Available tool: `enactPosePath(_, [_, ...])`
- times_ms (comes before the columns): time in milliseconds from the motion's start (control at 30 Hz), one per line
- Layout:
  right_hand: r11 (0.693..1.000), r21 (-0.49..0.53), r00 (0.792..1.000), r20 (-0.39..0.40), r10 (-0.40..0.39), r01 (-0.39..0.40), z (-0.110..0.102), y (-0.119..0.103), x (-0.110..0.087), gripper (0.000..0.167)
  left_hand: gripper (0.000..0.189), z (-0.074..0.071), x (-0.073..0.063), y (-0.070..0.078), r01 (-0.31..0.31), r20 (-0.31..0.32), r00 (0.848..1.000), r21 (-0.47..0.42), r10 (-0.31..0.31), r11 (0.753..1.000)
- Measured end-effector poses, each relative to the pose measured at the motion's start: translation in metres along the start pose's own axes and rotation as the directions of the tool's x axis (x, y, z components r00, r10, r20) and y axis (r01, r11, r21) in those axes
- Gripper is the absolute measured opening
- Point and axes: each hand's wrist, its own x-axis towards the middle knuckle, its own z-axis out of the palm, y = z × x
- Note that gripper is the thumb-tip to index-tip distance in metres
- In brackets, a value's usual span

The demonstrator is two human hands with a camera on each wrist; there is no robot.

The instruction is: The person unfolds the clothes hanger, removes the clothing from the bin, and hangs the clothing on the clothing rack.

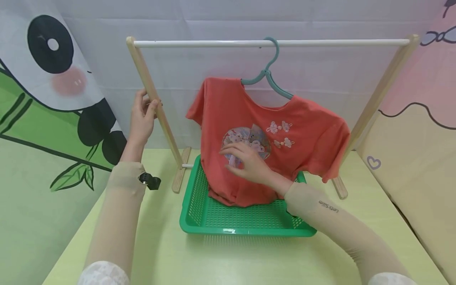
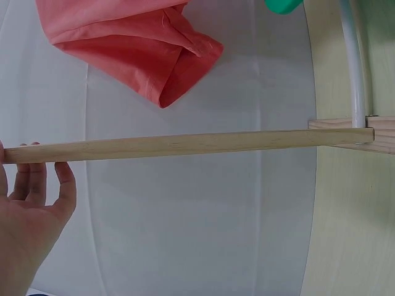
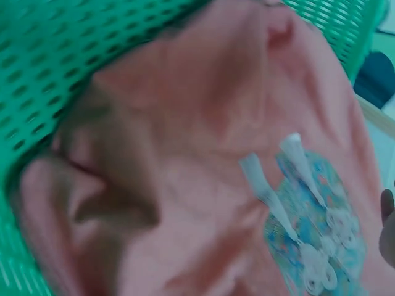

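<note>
A red T-shirt (image 1: 228, 107) with a round printed patch hangs on a teal hanger (image 1: 279, 90), hooked over the white bar (image 1: 221, 44) of a wooden rack. Its lower part droops into a green plastic basket (image 1: 249, 230). My left hand (image 1: 141, 118) holds the left wooden post (image 1: 158, 103) between thumb and fingers; the left wrist view shows the same grip on the post (image 2: 185, 147). In front of the patch is my right hand (image 1: 249, 161), its fingers loosely extended and holding nothing. Only a sliver of that hand (image 3: 387, 231) enters the blurred right wrist view.
The rack's right post (image 1: 381, 87) stands on a wooden foot (image 1: 340, 188) beside the basket. Pale yellow tabletop (image 1: 228, 261) lies under everything. A white cloth (image 1: 320, 23) hangs behind, with a panda-like drawing on the left and a pink drawing on the right.
</note>
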Motion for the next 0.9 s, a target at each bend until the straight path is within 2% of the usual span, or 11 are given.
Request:
enactPosePath(100, [0.999, -0.029, 0.995, 0.1, 0.028, -0.026, 0.007, 0.001, -0.005, 0.037, 0.039, 0.0, 0.0, -0.001, 0.003, 0.001, 1.0, -0.002, -0.003, 1.0])
enactPosePath(200, [0.998, -0.062, 0.979, 0.198, 0.039, -0.027, 0.014, 0.002, -0.009, 0.037, 0.038, 0.0, -0.001, 0.002, 0.007, 0.003, 1.0, -0.005, -0.007, 1.0])
enactPosePath(300, [0.997, -0.076, 0.959, 0.282, 0.041, -0.02, 0.02, 0.003, -0.013, 0.037, 0.038, 0.0, -0.004, 0.009, 0.012, 0.004, 1.0, -0.012, -0.012, 1.0])
enactPosePath(433, [0.996, -0.086, 0.92, 0.389, 0.051, -0.019, 0.027, 0.005, -0.018, 0.037, 0.037, 0.0, -0.011, 0.022, 0.019, 0.007, 1.0, -0.021, -0.018, 1.0])
enactPosePath(567, [0.994, -0.103, 0.87, 0.488, 0.07, -0.022, 0.033, 0.008, -0.024, 0.036, 0.036, 0.0, -0.013, 0.028, 0.026, 0.013, 1.0, -0.024, -0.026, 0.999])
enactPosePath(733, [0.993, -0.111, 0.804, 0.588, 0.09, -0.03, 0.036, 0.01, -0.029, 0.036, 0.037, 0.0, -0.013, 0.029, 0.021, 0.015, 1.0, -0.027, -0.021, 0.999])
enactPosePath(800, [0.992, -0.123, 0.762, 0.638, 0.11, -0.041, 0.036, 0.012, -0.031, 0.041, 0.037, -0.001, -0.013, 0.028, 0.016, 0.016, 1.0, -0.027, -0.016, 1.0])
enactPosePath(900, [0.985, -0.152, 0.682, 0.712, 0.165, -0.079, 0.037, 0.017, -0.035, 0.05, 0.036, -0.001, -0.014, 0.029, 0.011, 0.016, 1.0, -0.023, -0.011, 1.0])
